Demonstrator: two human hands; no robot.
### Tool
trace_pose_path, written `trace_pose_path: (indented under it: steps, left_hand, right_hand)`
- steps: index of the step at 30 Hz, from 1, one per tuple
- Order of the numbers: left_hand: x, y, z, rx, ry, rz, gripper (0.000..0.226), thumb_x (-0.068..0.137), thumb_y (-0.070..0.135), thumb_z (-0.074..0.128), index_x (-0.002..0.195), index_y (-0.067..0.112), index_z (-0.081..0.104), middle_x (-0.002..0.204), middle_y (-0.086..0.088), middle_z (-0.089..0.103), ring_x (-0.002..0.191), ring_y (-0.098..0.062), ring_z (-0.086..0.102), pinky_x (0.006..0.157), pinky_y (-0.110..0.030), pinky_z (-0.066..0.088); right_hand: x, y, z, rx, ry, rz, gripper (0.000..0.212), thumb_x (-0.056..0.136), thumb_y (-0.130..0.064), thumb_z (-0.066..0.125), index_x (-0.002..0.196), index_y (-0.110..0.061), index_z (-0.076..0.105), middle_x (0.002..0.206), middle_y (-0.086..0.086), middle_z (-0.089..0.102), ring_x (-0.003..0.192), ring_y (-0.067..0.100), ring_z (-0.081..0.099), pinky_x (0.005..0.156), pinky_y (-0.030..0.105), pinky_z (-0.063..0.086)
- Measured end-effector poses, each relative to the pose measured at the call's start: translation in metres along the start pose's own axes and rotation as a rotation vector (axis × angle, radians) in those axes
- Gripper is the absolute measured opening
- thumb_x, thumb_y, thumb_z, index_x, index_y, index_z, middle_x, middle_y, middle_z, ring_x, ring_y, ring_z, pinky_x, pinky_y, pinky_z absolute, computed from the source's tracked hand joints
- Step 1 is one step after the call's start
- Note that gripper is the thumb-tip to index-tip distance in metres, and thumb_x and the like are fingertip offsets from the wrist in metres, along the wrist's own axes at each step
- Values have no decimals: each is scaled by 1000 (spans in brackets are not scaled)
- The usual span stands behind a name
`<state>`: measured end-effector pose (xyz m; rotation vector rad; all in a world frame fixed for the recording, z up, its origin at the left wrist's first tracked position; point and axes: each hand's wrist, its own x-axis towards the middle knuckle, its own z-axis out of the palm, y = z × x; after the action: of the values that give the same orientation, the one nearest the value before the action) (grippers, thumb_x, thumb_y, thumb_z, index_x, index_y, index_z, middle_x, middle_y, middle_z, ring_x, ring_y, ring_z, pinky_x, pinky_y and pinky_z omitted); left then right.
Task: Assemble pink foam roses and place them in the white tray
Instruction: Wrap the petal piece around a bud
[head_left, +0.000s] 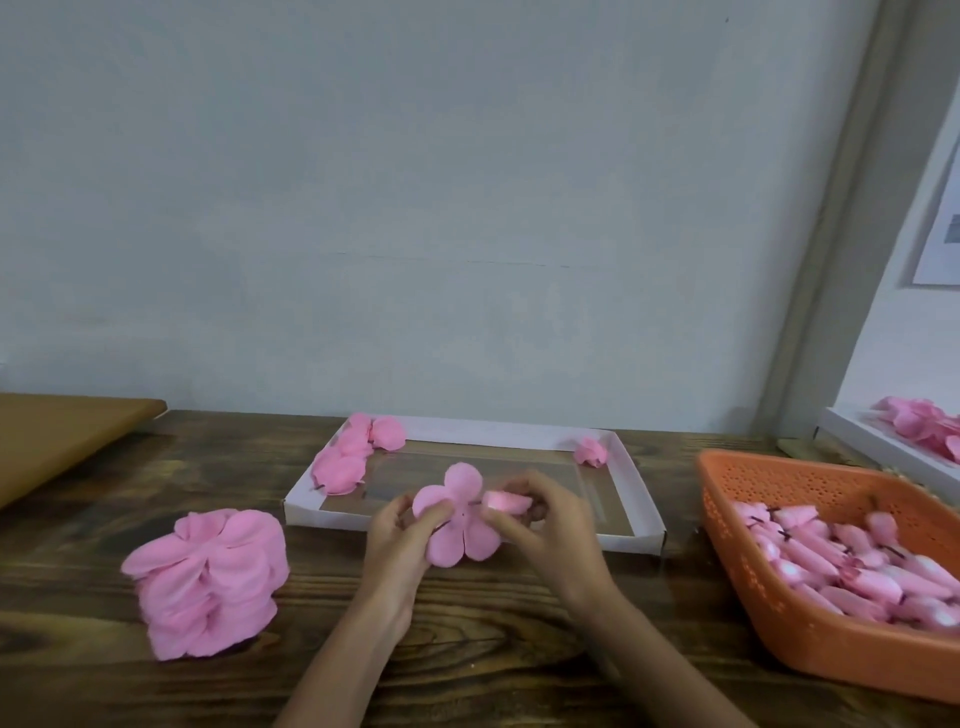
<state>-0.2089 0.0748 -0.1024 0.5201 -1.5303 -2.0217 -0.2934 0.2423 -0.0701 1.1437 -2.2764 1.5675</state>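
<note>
Nearest us: dark wood table (467, 654), both forearms coming in from the bottom edge. Left of the arms, a stack of petal cutouts (208, 577) sits on the table, well apart from the hands. Mid-table, just above the tray's near wall, the left hand (395, 540) has fingers curled round a flat pink petal piece (457, 514), gripping it at its left lobes and holding it off the table w/ its face turned toward us. The right hand (550, 525) pinches a small pink bud (501, 503) btwn thumb and fingertips, right beside the petal piece's centre; a thin dark stem shows btwn the two, but we can't tell if it's through the piece. On the right, an orange basket (779, 603) holds a pile of buds w/ dark stems (857, 566). Behind the hands, the white tray (322, 514) lies flat: loose petals (353, 452) heaped in its far-left corner and one finished rose (591, 451) in the far-right corner, middle bare. Far left, a brown board (52, 436) overlaps the table edge. Far right, a second white tray (852, 436) w/ more pink pieces (924, 426). Behind all that, a pale wall (415, 208), w/ a paper sheet (943, 228) at the right edge.
</note>
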Motion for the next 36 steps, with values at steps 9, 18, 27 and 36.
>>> trace_pose_path:
  steps: [9, 18, 27, 36]
  left_hand:
    - [-4, 1, 5, 33, -27, 13, 28, 90, 18, 78, 116, 12, 71, 109, -9, 78, 105, -29, 74, 94, -53, 60]
    - [-4, -5, 6, 115, -67, 106, 17, 90, 18, 80, 102, 10, 73, 99, -13, 78, 98, -35, 75, 86, -52, 59]
    - [-6, -3, 7, 167, -83, 112, 16, 91, 24, 79, 103, 15, 74, 98, -9, 79, 97, -32, 75, 86, -55, 60]
    - [-7, -3, 8, 152, -110, 86, 48, 73, 39, 91, 107, 12, 72, 100, -11, 79, 96, -31, 77, 89, -59, 61]
  right_hand:
    - [-11, 4, 5, -254, 16, -215, 22, 90, -19, 80, 112, -24, 78, 113, -12, 72, 102, 7, 62, 84, 29, 57]
    - [-13, 3, 3, -311, 46, -185, 25, 90, -16, 79, 114, -23, 79, 113, -8, 72, 101, 13, 63, 84, 35, 55]
    - [-14, -3, 6, -354, 116, -192, 26, 85, -11, 83, 110, -19, 81, 108, -3, 70, 95, 11, 64, 77, 18, 52]
    - [-14, -6, 4, -266, 37, -158, 21, 89, -17, 79, 108, -25, 79, 112, -10, 70, 101, 7, 62, 82, 17, 52]
